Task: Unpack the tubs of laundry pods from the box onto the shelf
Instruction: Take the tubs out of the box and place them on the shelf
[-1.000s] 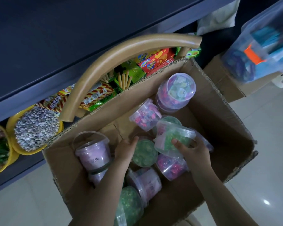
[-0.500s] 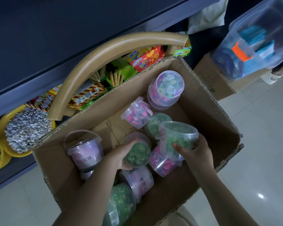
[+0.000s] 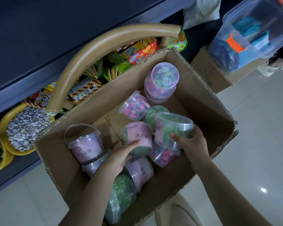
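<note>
Head view: the left hand [image 3: 119, 158] grips a green tub with a pink label [image 3: 137, 139], thumb across the label and fingers curled under the base. This tub is tilted and sits a little above the tubs beneath it. Just to its right, the right hand [image 3: 192, 144] grips a second green tub [image 3: 172, 128] upright, with the thumb on the near side and the fingers round the far wall below the rim. Whether the two held tubs touch I cannot tell. Both are inside the open cardboard box [image 3: 203, 103], not on the dark shelf [image 3: 39, 46] beyond the box's far wall.

Below the left wrist lie a pink-labelled tub [image 3: 141, 171] and a green tub on its side [image 3: 121, 196]. Left of that hand stands a lilac tub with a hoop handle [image 3: 86, 144]. Under the right hand lies a tub of pink pods [image 3: 162, 155]. Beyond both grips are a tipped tub of mixed pods [image 3: 134, 106] and a stack of two tubs [image 3: 162, 80] in the far corner.

Past the box, a basket handle [image 3: 104, 44] arches over snack packets [image 3: 137, 54], and a yellow bowl of seeds [image 3: 26, 128] sits far to the left of the left hand. Beyond the right hand, a clear plastic bin [image 3: 255, 35] rests on a second carton [image 3: 211, 74].
</note>
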### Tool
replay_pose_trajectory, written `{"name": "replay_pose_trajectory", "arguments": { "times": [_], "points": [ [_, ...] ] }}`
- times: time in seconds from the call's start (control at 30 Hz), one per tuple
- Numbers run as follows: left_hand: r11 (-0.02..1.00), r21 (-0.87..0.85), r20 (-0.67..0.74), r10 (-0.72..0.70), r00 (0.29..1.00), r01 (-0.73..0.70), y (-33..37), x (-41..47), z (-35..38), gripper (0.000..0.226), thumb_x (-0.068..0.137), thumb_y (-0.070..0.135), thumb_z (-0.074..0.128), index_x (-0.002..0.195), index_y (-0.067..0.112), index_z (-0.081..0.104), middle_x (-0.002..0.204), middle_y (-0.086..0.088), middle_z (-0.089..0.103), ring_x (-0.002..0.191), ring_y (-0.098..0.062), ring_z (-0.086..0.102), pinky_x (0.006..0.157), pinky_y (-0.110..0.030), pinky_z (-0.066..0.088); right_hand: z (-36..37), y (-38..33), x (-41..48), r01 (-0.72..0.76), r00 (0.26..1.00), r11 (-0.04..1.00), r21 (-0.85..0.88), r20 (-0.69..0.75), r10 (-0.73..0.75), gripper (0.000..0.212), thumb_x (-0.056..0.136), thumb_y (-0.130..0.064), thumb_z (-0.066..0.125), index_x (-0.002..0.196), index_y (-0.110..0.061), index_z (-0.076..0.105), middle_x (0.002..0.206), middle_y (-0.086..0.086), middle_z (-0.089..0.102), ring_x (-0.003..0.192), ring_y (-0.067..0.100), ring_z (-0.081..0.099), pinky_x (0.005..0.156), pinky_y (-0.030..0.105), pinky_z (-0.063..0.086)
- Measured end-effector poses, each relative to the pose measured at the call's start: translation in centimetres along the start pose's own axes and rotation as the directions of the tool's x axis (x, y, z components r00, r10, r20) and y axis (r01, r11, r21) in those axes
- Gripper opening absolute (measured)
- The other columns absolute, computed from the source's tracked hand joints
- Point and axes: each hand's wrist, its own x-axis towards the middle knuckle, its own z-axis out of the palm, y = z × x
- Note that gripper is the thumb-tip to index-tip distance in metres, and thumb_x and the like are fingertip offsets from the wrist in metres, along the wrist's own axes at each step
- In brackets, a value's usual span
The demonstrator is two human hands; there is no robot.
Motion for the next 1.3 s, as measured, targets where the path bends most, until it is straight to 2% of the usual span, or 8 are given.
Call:
{"name": "replay_pose_trajectory", "arguments": {
  "times": [0.17, 0.33, 0.53, 0.63, 0.83, 1.07, 1.2, 1.3],
  "points": [
    [0.991, -0.072, -0.018, 0.115, 0.993, -0.116, 0.4, -3.1, -0.1, 0.023, 0.082, 0.006, 0.065, 0.099, 0.02, 0.058, 0.085, 0.005, 0.07, 0.068, -0.001, 0.069, 0.056, -0.014, 0.053, -0.6, -1.1, -1.3, -0.008, 1.0, 1.0, -0.002, 0.018, 0.008, 0.08, 0.057, -0.041, 0.085, 0.128, -0.019, 0.053, 0.115, -0.001, 0.065, 0.105, 0.016, 0.063, 0.091, 0.04, 0.054],
    [0.979, -0.154, 0.018, 0.137, 0.99, -0.133, 2.0, -8.2, -1.4, 0.039, 0.076, 0.015, 0.074, 0.11, 0.021, 0.057, 0.107, 0.002, 0.068, 0.107, -0.015, 0.061, 0.101, -0.033, 0.042, -1.9, -4.3, -4.7, -0.011, 0.997, 0.998, 0.069, 0.076, 0.005, 0.059, 0.062, -0.03, 0.085, 0.115, -0.015, 0.062, 0.104, 0.003, 0.069, 0.096, 0.019, 0.067, 0.089, 0.04, 0.055],
    [0.935, -0.158, -0.004, 0.321, 0.947, -0.317, 5.0, -16.8, -1.8, 0.055, 0.068, 0.02, 0.08, 0.116, 0.017, 0.051, 0.107, 0.002, 0.067, 0.106, -0.015, 0.061, 0.111, -0.037, 0.034, -5.1, -12.2, -9.8, 0.156, 0.973, 0.975, 0.158, 0.147, -0.18, 0.026, 0.071, -0.018, 0.081, 0.093, -0.019, 0.065, 0.082, -0.004, 0.07, 0.064, 0.0, 0.068, 0.054, 0.014, 0.052],
    [0.884, -0.194, -0.044, 0.424, 0.905, -0.424, 6.8, -21.4, -0.9, 0.056, 0.078, 0.017, 0.071, 0.128, 0.015, 0.045, 0.123, -0.003, 0.061, 0.119, -0.023, 0.055, 0.113, -0.039, 0.032, -7.2, -16.1, -12.5, 0.285, 0.933, 0.939, 0.194, 0.169, -0.319, 0.021, 0.072, -0.014, 0.08, 0.089, -0.019, 0.068, 0.087, 0.001, 0.073, 0.074, 0.009, 0.071, 0.065, 0.025, 0.057],
    [0.738, -0.082, -0.143, 0.656, 0.741, -0.669, 9.2, -31.1, 1.8, 0.095, 0.054, 0.024, 0.085, 0.135, 0.019, 0.037, 0.112, -0.005, 0.068, 0.095, -0.018, 0.07, 0.072, -0.027, 0.053, -11.2, -21.8, -17.2, 0.442, 0.829, 0.844, 0.303, 0.221, -0.514, 0.034, 0.071, -0.018, 0.081, 0.101, -0.013, 0.066, 0.099, 0.009, 0.072, 0.088, 0.021, 0.07, 0.078, 0.036, 0.056],
    [0.526, -0.077, -0.35, 0.782, 0.516, -0.847, 9.2, -42.5, 5.2, 0.084, 0.066, 0.032, 0.08, 0.135, 0.02, 0.032, 0.117, 0.004, 0.058, 0.106, -0.014, 0.057, 0.096, -0.035, 0.043, -16.2, -28.2, -24.4, 0.585, 0.676, 0.712, 0.389, 0.252, -0.693, 0.053, 0.073, -0.025, 0.079, 0.119, -0.011, 0.056, 0.109, 0.005, 0.066, 0.096, 0.021, 0.065, 0.086, 0.037, 0.054],
    [0.444, 0.023, -0.408, 0.822, 0.397, -0.896, 9.4, -47.8, 5.8, 0.097, 0.046, 0.052, 0.081, 0.129, 0.025, 0.038, 0.124, 0.003, 0.058, 0.115, -0.016, 0.056, 0.108, -0.04, 0.038, -18.9, -31.3, -28.0, 0.615, 0.595, 0.639, 0.463, 0.259, -0.761, 0.048, 0.074, -0.023, 0.079, 0.115, -0.013, 0.055, 0.101, -0.002, 0.064, 0.088, 0.011, 0.062, 0.066, 0.015, 0.049],
    [0.408, 0.095, -0.419, 0.844, 0.335, -0.908, 10.3, -51.1, 6.0, 0.105, 0.041, 0.056, 0.083, 0.131, 0.026, 0.037, 0.124, 0.006, 0.059, 0.116, -0.015, 0.056, 0.11, -0.039, 0.036, -20.0, -33.3, -30.0, 0.613, 0.572, 0.622, 0.487, 0.27, -0.775, 0.049, 0.071, -0.024, 0.081, 0.113, -0.011, 0.058, 0.105, 0.002, 0.067, 0.093, 0.017, 0.065, 0.075, 0.024, 0.048]
  ]
}}
